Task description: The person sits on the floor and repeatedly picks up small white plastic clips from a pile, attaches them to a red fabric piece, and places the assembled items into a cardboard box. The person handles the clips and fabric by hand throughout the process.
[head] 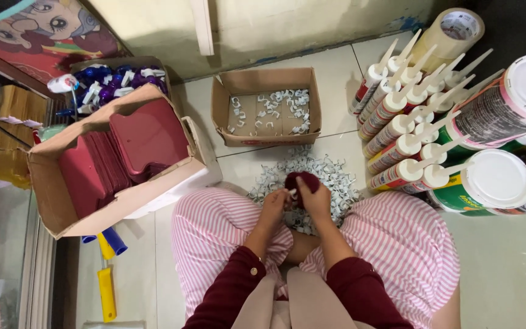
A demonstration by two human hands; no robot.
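I sit cross-legged on the floor in pink striped trousers. My left hand (273, 206) pinches a small white clip at its fingertips, right beside a dark red pouch (301, 181). My right hand (315, 201) grips that pouch from below and holds it up over a pile of small white clips (330, 176) on the tiles in front of my knees. Both hands touch at the pouch. Beyond the pile stands an open cardboard box (266, 81) with several white clips scattered inside.
A large carton (50, 183) with dark red plastic pieces lies at the left, a box of blue and white parts (108, 79) behind it. Sealant tubes (397, 128), paint cans (506, 109) and a tape roll (455, 30) stand at the right. Yellow and blue tool handles (106, 268) lie lower left.
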